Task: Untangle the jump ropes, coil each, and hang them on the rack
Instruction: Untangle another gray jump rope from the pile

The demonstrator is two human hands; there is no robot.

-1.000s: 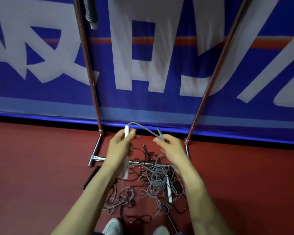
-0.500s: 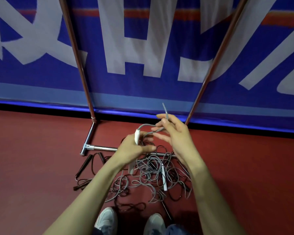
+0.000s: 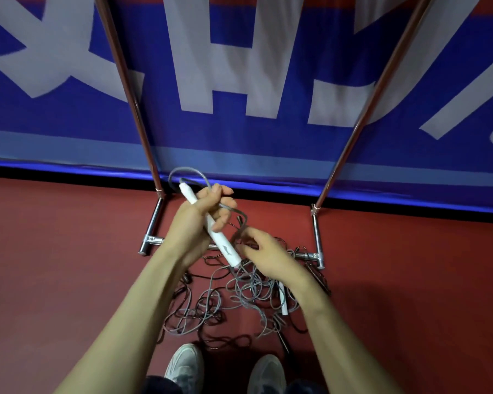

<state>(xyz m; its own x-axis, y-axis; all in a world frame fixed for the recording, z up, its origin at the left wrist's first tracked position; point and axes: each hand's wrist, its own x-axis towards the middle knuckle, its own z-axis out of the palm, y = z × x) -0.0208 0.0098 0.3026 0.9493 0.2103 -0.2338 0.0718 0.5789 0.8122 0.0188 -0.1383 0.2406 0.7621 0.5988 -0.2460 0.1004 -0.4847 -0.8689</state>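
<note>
Left grip (image 3: 197,220): fingers wrapped round white handle (image 3: 225,248), tilted.
Right grip (image 3: 271,257): pinching grey cord (image 3: 185,169) just beside handle.
Rope tangle (image 3: 211,305): on red floor (image 3: 54,265), at rack (image 3: 154,220) base, beneath both grips.

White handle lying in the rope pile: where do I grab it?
Probably pinch the lying handle at its near end, from above on the side of the shoes: that end pokes out bare, while grey cords cross its far end.
</note>
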